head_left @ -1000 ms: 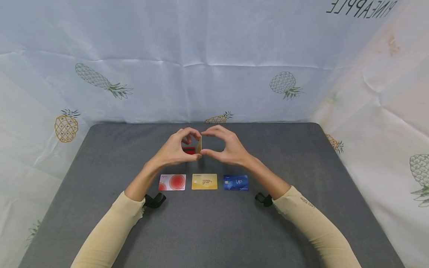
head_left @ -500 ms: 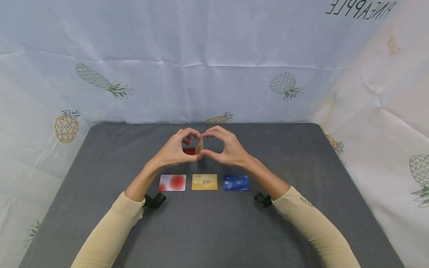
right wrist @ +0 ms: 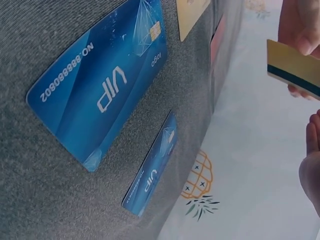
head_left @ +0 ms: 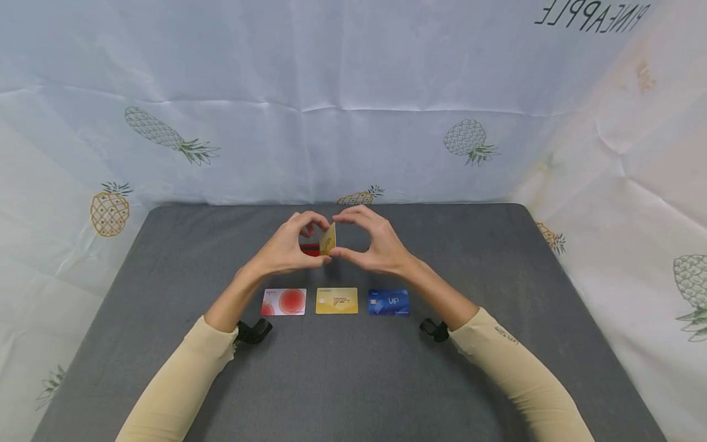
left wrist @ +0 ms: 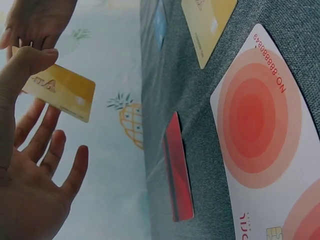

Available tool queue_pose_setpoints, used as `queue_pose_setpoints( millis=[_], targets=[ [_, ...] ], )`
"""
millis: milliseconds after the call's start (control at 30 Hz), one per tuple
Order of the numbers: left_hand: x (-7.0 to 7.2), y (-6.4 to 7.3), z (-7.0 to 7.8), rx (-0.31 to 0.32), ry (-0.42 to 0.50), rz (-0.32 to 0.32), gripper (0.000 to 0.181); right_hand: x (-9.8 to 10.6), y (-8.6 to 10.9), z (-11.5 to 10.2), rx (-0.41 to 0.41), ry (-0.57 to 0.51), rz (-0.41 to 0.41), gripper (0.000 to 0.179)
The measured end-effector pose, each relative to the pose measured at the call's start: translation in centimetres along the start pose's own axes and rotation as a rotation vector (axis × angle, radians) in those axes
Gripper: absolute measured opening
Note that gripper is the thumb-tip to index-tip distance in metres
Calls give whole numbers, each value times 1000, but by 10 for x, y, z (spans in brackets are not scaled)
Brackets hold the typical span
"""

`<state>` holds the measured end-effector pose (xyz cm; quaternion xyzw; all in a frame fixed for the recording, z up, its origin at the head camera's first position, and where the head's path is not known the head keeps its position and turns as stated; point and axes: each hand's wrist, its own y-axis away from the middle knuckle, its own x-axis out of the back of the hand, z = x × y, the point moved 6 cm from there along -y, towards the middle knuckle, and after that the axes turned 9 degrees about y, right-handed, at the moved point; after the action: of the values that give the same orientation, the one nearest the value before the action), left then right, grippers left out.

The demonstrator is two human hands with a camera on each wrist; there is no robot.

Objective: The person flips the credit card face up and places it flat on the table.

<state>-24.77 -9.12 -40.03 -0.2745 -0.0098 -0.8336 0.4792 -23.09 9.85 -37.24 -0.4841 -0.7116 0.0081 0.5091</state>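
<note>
Between both hands, a gold bank card (head_left: 328, 240) stands raised on edge above the table. My left hand (head_left: 287, 242) pinches it between thumb and fingers; in the left wrist view its thumb lies across the card's face. From the other side my right hand (head_left: 378, 242) bends round, thumb and fingertips at the card's right edge. The right wrist view shows the card's dark stripe, while the right fingertips fall mostly outside that view. A red card (left wrist: 178, 170) with a dark stripe lies behind the left hand. Another blue card (right wrist: 151, 165) lies farther back, hidden in the head view.
A front row of cards lies on the grey table (head_left: 342, 380): a white card with red circles (head_left: 284, 302), a gold card (head_left: 337, 301) and a blue VIP card (head_left: 389, 302). Pineapple-printed cloth (head_left: 309, 147) hangs behind the table.
The raised gold card has turned slightly, so more of its printed face shows in the head view. Both hands stay almost in place, and the cards on the table have not moved.
</note>
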Motion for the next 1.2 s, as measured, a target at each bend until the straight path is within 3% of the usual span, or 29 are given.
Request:
queue_pose_setpoints(
  millis=[333,633,900,1200],
  targets=[
    [0,0,0,-17,-32,0,57,-1,0,1,3,-7,1,57],
    [0,1,-3,22,-52,-6,57,1,3,2,-16,9,-5,62],
    [3,1,-2,11,-72,0,57,1,4,4,-7,-9,-10,61],
    [6,5,-12,67,-142,-2,58,4,5,3,-6,-10,13,59]
  ],
)
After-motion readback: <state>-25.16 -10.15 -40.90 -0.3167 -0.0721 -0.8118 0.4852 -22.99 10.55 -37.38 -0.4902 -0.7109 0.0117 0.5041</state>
